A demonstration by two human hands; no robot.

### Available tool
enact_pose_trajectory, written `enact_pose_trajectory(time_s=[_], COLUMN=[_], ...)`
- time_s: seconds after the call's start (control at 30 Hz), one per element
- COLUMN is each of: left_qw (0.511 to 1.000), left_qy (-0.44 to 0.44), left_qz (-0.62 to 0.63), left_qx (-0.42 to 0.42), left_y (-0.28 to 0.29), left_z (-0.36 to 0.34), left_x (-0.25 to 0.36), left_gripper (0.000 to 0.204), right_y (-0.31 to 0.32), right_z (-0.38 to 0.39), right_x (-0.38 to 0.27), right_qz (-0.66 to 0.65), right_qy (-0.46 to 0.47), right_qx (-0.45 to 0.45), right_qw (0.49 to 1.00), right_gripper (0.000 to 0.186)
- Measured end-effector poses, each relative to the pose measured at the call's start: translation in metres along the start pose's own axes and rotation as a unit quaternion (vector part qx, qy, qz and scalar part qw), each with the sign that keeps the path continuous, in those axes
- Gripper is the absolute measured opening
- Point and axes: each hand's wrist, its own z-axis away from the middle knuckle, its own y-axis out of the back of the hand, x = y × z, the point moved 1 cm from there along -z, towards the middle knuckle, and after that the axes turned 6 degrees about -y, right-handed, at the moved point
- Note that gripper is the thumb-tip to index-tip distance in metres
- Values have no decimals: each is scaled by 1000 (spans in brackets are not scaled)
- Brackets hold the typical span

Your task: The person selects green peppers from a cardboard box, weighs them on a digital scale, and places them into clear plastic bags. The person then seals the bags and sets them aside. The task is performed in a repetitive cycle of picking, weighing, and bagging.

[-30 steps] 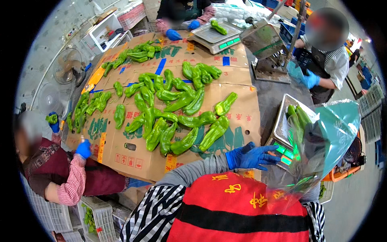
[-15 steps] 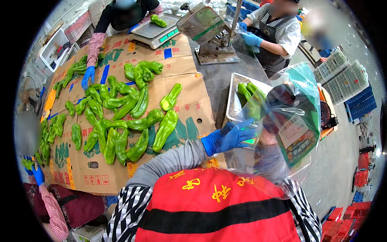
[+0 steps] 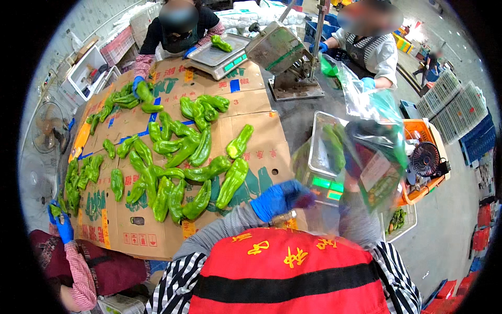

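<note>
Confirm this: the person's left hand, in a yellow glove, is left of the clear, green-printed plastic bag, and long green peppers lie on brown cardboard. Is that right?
Not quite: the head view shows the person's left hand gloved in blue, not yellow. It is left of the clear, green-printed plastic bag, and long green peppers lie on brown cardboard.

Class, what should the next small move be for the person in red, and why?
Probably bring the left hand to the clear, printed bag to help spread it: peppers lie on the scale, the bag is up beside them, and the blurred left hand is close by, with no pepper visible in it.
</note>
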Motion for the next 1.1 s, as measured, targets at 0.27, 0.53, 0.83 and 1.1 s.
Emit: enact_pose_trajectory(time_s=[0.27,0.53,0.83,1.1], left_qw=[862,670,625,781], left_qy=[-209,-466,-99,204], left_qz=[-160,-502,-760,-588], left_qx=[433,285,-149,53], left_y=[132,33,-9,14], left_z=[50,89,3,29], left_x=[220,361,66,83], left_gripper=[24,32,20,19], right_y=[3,-7,-13,36], right_z=[-7,63,77,90], right_x=[-3,34,83,98], right_qz=[474,434,590,621], right_qy=[-103,-270,-326,-324], right_qx=[154,117,-12,48], right_qw=[861,851,738,712], right_gripper=[37,30,40,42])
